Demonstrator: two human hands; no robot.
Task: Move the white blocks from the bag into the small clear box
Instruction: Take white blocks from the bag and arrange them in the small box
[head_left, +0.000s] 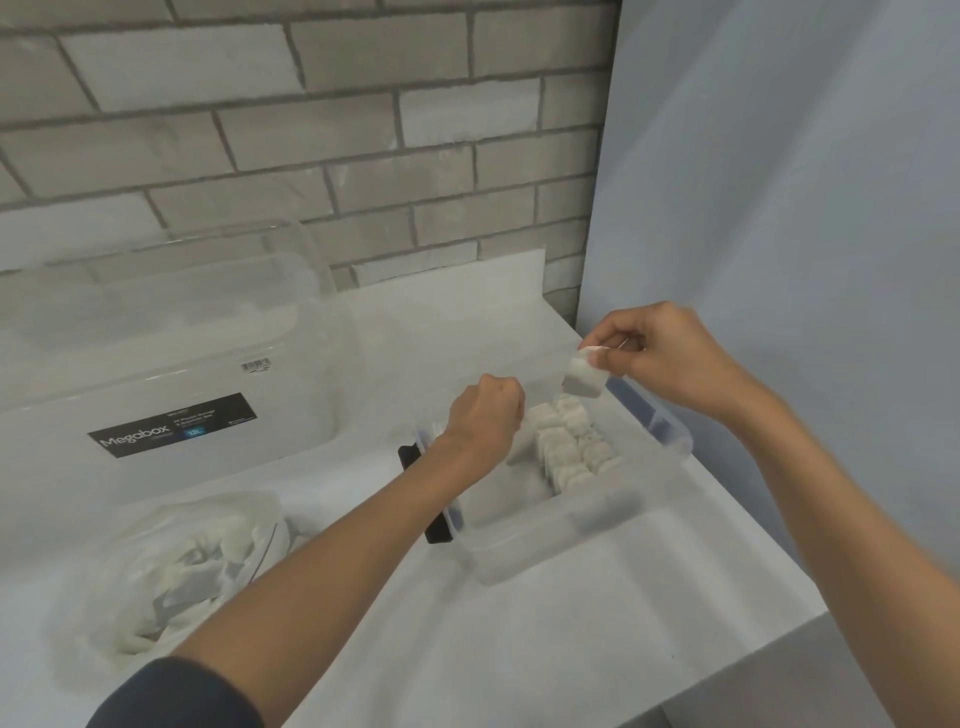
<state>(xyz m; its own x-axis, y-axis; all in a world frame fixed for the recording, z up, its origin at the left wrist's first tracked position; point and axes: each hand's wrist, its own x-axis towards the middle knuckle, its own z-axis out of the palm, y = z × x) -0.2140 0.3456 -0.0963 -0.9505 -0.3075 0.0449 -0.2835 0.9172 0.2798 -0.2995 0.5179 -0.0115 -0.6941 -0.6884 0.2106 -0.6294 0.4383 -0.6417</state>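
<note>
Dark-sleeved, the left arm reaches over the small clear box (545, 540); its left hand (485, 415) is curled, any contents hidden. The right hand (670, 353) pinches one white block (582, 376) above the box's far end, likely to extend the neat rows (569, 441) inside. The bag (104, 597) lies left.

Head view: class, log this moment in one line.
right hand: pinches white block above small clear box | left hand: curled over box | bag: holds more blocks

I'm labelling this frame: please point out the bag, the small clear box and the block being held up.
bag (83, 618), head view, its plastic side
small clear box (545, 548), head view, its near wall
block (582, 378), head view, its front face
</note>
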